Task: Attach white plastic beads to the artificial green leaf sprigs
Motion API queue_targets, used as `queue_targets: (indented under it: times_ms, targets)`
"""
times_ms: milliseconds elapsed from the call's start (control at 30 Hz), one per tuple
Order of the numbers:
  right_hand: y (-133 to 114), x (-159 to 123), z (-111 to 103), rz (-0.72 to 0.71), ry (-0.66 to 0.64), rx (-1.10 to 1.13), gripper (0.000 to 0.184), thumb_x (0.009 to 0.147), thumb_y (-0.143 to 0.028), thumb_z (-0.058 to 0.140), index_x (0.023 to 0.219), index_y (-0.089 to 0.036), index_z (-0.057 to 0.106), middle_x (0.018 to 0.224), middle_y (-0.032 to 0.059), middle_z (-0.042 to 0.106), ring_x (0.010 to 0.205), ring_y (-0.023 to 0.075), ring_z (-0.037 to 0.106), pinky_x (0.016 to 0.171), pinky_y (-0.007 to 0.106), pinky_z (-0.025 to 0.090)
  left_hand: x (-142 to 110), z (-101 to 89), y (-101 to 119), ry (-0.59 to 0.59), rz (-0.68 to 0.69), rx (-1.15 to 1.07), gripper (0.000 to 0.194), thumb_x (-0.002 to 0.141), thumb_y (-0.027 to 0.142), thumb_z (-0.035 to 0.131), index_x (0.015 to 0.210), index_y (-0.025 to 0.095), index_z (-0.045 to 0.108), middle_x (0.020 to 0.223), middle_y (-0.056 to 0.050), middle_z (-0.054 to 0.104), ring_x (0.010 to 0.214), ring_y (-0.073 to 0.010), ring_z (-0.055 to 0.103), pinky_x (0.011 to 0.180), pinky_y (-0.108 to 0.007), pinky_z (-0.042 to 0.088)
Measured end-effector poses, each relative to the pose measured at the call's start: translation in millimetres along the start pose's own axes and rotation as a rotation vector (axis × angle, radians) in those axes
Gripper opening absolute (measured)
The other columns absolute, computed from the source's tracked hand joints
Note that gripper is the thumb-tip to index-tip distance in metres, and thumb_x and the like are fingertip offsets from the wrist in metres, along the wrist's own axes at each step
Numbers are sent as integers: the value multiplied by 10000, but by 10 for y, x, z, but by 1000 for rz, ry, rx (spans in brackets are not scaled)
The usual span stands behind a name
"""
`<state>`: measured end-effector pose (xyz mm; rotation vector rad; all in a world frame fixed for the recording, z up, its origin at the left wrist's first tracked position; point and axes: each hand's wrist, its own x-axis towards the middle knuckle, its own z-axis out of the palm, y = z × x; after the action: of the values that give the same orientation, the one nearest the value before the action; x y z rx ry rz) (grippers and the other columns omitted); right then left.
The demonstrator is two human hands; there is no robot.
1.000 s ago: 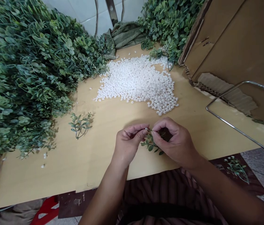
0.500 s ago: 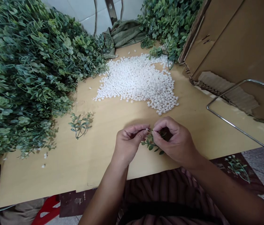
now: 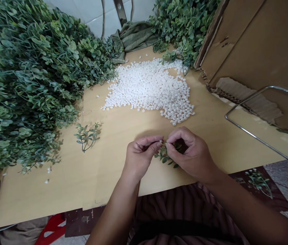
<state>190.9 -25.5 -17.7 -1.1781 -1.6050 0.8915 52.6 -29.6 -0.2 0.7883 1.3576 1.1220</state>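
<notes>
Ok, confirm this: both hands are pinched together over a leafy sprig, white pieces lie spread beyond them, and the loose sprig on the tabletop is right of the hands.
No: the loose sprig on the tabletop is left of the hands, as the head view shows. The rest stands.

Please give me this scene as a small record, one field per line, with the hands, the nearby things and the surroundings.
Left hand: the left hand pinches a tiny pale piece, detail too small to tell
Right hand: the right hand pinches a leafy sprig, partly hidden
Hand spacing: fingertips close together
Beyond hands: heap of white pieces
Left side: loose sprig, large greenery pile
Back: green cloth, more greenery
Right side: cardboard, bent metal wire
Surface: tan board
</notes>
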Motion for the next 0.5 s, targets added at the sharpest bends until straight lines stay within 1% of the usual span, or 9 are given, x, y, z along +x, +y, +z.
queue_targets:
  times_ms: [267, 500]
  targets:
    - [15, -2, 1, 15, -20, 21, 88, 743, -146, 517, 684, -199, 481, 677, 9, 520, 629, 152, 535, 612, 300, 468, -3, 2, 16, 1, -17, 22, 114, 563, 153, 769, 674, 175, 753, 570, -4, 685, 497, -74, 533, 512, -202, 459]
    - [6, -8, -4, 38, -11, 40, 75, 757, -159, 529, 699, -197, 499, 689, 10, 555, 640, 149, 566, 623, 284, 484, 5, 0, 25, -8, -42, 2, 114, 547, 172, 787, 653, 169, 745, 548, 0, 674, 478, -69, 517, 514, -208, 462]
